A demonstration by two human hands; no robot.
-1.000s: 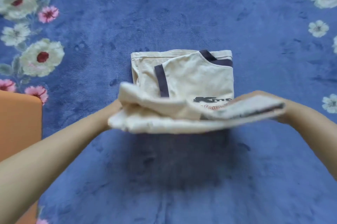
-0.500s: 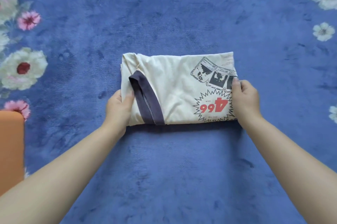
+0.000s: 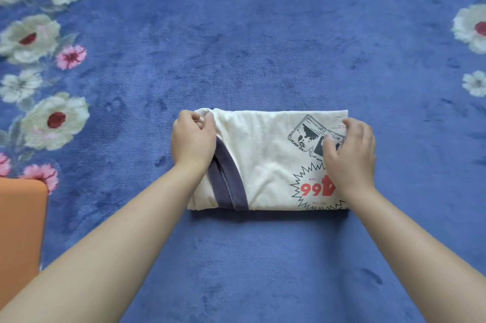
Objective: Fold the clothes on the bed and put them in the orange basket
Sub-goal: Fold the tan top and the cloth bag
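While both grips, left hand (image 3: 193, 138) pinching, right hand (image 3: 349, 152) flat, on folded shirt (image 3: 265, 154): orange basket (image 3: 21, 230) well left.

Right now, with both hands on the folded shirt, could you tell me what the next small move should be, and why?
Probably lift the shirt toward the orange basket: it lies folded compactly, left hand pinching one end, right hand resting on the other.
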